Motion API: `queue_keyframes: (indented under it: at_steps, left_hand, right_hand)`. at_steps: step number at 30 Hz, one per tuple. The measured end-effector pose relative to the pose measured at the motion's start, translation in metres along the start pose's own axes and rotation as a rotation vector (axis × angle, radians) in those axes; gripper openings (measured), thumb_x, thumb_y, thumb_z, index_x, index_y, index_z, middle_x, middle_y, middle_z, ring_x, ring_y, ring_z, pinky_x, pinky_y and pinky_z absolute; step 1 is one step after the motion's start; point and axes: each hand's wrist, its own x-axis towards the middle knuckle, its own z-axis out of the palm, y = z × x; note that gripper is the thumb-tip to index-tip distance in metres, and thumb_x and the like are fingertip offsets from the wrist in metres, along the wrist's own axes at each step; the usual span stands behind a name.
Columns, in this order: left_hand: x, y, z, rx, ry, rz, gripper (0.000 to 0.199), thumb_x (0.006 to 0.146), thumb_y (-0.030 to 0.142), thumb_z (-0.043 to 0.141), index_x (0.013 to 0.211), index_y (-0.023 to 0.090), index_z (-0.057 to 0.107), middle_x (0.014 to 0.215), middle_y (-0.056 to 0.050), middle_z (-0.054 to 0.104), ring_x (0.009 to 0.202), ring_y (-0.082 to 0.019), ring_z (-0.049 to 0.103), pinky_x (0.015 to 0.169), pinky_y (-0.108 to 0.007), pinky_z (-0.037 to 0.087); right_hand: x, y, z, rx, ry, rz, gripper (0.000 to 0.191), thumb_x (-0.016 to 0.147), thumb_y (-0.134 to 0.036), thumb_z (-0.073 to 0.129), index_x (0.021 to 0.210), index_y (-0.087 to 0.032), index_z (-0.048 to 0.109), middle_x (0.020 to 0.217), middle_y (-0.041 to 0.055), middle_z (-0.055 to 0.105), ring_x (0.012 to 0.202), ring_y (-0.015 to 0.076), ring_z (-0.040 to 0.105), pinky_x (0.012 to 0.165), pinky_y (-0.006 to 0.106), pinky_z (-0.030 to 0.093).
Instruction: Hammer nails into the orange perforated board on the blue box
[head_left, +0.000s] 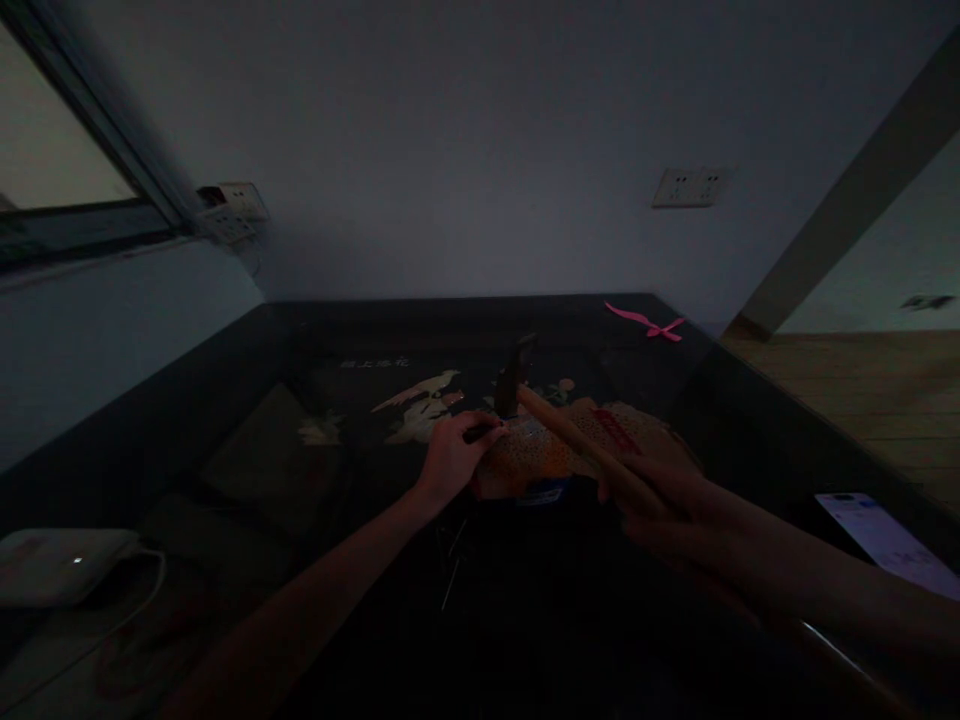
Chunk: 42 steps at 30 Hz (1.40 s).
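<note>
My right hand [664, 490] is wrapped round the wooden handle of a hammer [574, 435]. The dark hammer head [511, 382] is over the far left part of a spotted orange-and-tan package [536, 455], close to my left fingertips. My left hand [454, 455] is closed in a pinch at the package's left end; whatever is between the thumb and finger is too dark and small to name. The package lies on a dark table [360, 330] and shows a blue patch on its near side and red marking on the right.
Thin shiny sticks [451, 582] lie in front of the package. A pink ribbon [649, 322] is at the far right, a lit phone [889, 540] at the right edge. A white box [67, 565] with a cable sits left. Wall sockets [688, 187] are behind.
</note>
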Motion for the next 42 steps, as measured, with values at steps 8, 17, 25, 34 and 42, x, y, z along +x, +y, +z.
queue_keyframes:
  at_steps: [8,17,25,34,42]
  left_hand:
    - [-0.001,0.003,0.0,-0.008,0.004,0.021,0.01,0.078,0.026,0.065,0.077,0.02,0.071,0.082,-0.002,0.074,0.078,-0.019,0.068,0.077,-0.031,0.053]
    - [-0.001,-0.003,0.001,-0.016,0.013,0.029,0.011,0.078,0.028,0.065,0.079,0.019,0.071,0.082,-0.003,0.074,0.077,-0.02,0.068,0.075,-0.031,0.053]
    - [-0.001,-0.001,0.001,0.034,0.017,0.011,0.009,0.077,0.024,0.066,0.082,0.019,0.072,0.083,-0.002,0.074,0.077,-0.02,0.068,0.073,-0.031,0.053]
    - [0.0,-0.001,0.002,0.009,0.032,0.018,0.008,0.076,0.024,0.066,0.078,0.019,0.071,0.083,-0.002,0.074,0.077,-0.02,0.068,0.074,-0.031,0.054]
    - [-0.001,0.0,0.002,0.008,0.032,0.035,0.009,0.078,0.026,0.065,0.078,0.019,0.071,0.081,-0.002,0.074,0.077,-0.019,0.068,0.076,-0.031,0.053]
  right_hand:
    - [-0.001,0.0,0.0,0.012,0.041,-0.048,0.041,0.078,-0.04,0.06,0.116,-0.025,0.062,0.095,0.0054,0.069,0.087,0.025,0.064,0.074,0.033,0.054]
    - [0.001,0.008,0.0,0.001,0.04,-0.028,0.048,0.077,-0.044,0.06,0.121,-0.023,0.059,0.101,0.0057,0.068,0.089,0.0251,0.064,0.074,0.033,0.054]
    - [0.0,0.001,0.001,-0.02,-0.007,0.012,0.038,0.074,-0.038,0.059,0.107,-0.021,0.065,0.094,0.0056,0.069,0.088,0.0255,0.064,0.07,0.032,0.054]
    - [0.0,-0.001,0.0,-0.063,0.024,-0.018,0.038,0.073,-0.039,0.058,0.106,-0.021,0.065,0.091,0.0059,0.068,0.085,0.026,0.063,0.071,0.035,0.054]
    - [-0.001,-0.001,-0.001,-0.011,0.05,-0.033,0.038,0.075,-0.039,0.06,0.11,-0.026,0.064,0.083,0.0045,0.068,0.084,0.0267,0.063,0.069,0.035,0.054]
